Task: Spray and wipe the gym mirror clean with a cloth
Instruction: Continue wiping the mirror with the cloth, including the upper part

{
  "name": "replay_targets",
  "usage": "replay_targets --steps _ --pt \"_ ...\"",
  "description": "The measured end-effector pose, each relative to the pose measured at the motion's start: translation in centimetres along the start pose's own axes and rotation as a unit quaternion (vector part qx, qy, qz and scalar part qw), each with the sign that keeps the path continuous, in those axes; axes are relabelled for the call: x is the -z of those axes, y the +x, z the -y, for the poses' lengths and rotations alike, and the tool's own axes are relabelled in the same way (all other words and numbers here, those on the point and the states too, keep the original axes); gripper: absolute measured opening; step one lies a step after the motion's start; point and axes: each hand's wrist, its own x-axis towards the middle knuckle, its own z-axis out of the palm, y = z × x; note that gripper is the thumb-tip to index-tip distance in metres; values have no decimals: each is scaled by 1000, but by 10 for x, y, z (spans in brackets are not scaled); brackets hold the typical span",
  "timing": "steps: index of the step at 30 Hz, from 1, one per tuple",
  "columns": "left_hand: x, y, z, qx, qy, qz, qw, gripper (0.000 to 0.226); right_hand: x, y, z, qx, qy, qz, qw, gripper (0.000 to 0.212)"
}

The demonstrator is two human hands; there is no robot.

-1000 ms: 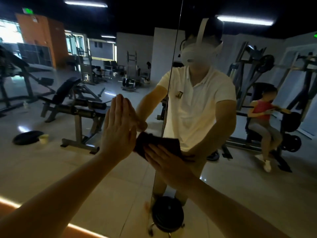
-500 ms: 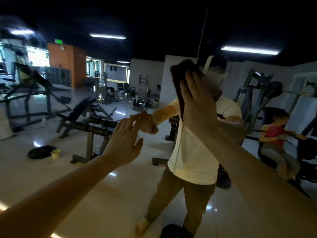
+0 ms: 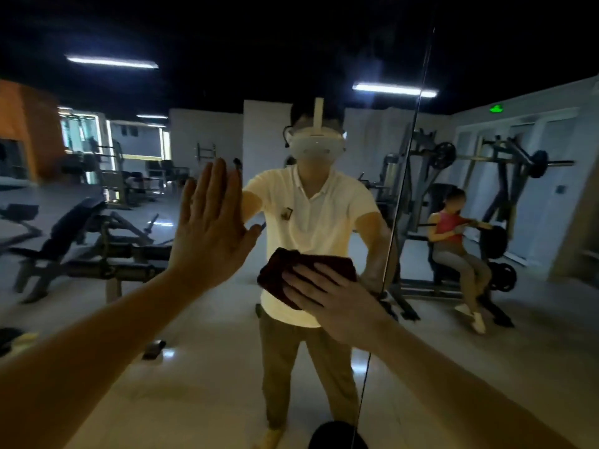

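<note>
The gym mirror [image 3: 194, 367] fills the whole view and reflects the room and me. My left hand [image 3: 210, 228] lies flat against the glass, fingers up and together, holding nothing. My right hand [image 3: 334, 299] presses a dark red cloth [image 3: 285, 270] flat on the mirror at about waist height of my reflection. The cloth sticks out to the left and above my fingers. A thin vertical seam [image 3: 402, 196] between mirror panels runs just right of my right hand. No spray bottle is in view.
All else is reflection: weight benches [image 3: 84, 241] at the left, a plate-loaded machine [image 3: 496, 176] at the right with a seated person [image 3: 453, 241] in a red top, and a dark round object [image 3: 337, 435] on the floor at the bottom.
My right hand has swept the cloth down from head height to waist height on the glass. My left hand went from tilted to flat and upright on the mirror. The view shifted right.
</note>
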Motion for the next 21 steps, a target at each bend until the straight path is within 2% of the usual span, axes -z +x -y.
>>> replay_targets --steps 2,4,8,11,15,18,21 --pt "-8 2 0 5 -8 -15 1000 94 16 11 -28 -47 -20 -14 999 58" --pt "-11 3 0 6 -15 -25 1000 93 36 32 -60 -153 2 -47 987 60" --pt "-11 2 4 -6 -13 -26 1000 91 59 89 -92 -375 57 -110 919 61" --pt "-11 4 4 -5 -14 -24 1000 91 51 123 -61 -465 85 -142 870 61" --pt "-13 4 4 -7 -14 -21 1000 90 37 135 -21 -479 103 -138 861 62" --pt "-14 4 1 -6 -22 -26 999 93 32 121 9 -401 92 -122 903 61" --pt "-13 4 0 -4 -22 -31 999 95 26 94 27 -290 83 -63 951 65"
